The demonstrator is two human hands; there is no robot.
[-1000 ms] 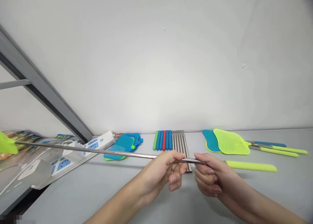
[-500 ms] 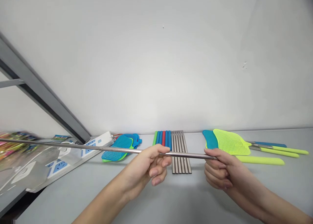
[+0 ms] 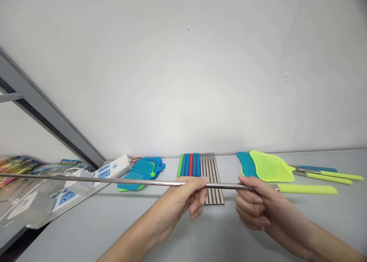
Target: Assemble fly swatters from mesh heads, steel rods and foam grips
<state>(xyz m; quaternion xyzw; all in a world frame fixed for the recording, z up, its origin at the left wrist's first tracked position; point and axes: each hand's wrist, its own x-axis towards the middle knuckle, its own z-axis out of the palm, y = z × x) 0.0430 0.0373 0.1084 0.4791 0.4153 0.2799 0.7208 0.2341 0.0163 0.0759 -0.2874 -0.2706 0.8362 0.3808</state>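
Long rod held level between two hands, its far end out of sight

From where I stand, the left hand [image 3: 187, 195] pinches the metal rod [image 3: 146, 182] between thumb and curled fingers, and the right hand [image 3: 258, 202] is closed on the same rod, its yellow-green grip [image 3: 308, 189] sticking out just right of that hand. The rod lies across in front of both hands, over the table [image 3: 100, 223].

Half a second ago the hands were wider apart; now the left has come back toward the right, though the gap is larger than a second ago. The yellow-green piece on the rod's left end, visible a second ago, is now cut off by the view's edge.

The left hand hides part of the row of metal tubes [image 3: 213, 196] just behind it, which showed fully half a second ago. Beyond that hand lie the coloured grips [image 3: 189, 165]. Past the right hand, a yellow-green swatter [image 3: 271, 165] partly covers a blue swatter head [image 3: 246, 163]. Far left of the left hand, the packets [image 3: 17, 168] are too blurred to make out.
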